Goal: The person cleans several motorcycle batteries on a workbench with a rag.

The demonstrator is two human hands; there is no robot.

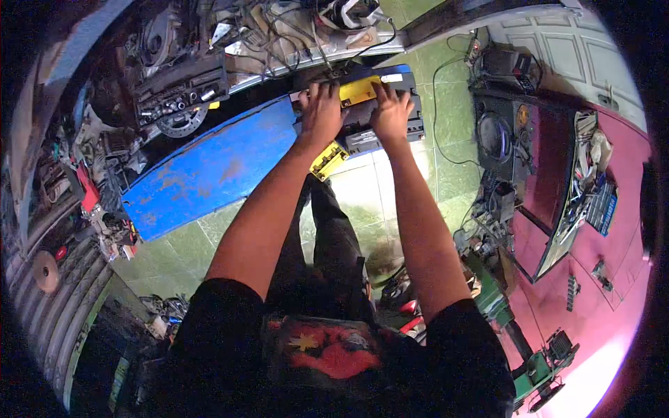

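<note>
My left hand (323, 115) and my right hand (391, 111) reach forward over the far end of a blue bench. Between them is a yellow-and-black block (359, 90) that looks like a battery. The fingers of both hands bend against its two ends; their undersides are hidden. A dark box with a white-printed label (362, 141) stands just nearer to me, below the hands. Beside my left wrist sits a second yellow block (327, 161) with dark fittings on its face, partly covered by the forearm.
The scuffed blue bench top (216, 164) runs left. Sockets (178, 104), a brake disc (180, 124) and tangled cables crowd the shelf behind. A speaker (495, 136) stands right, near a cable (435, 104) on the green tiled floor (453, 118). Green machinery (536, 369) sits lower right.
</note>
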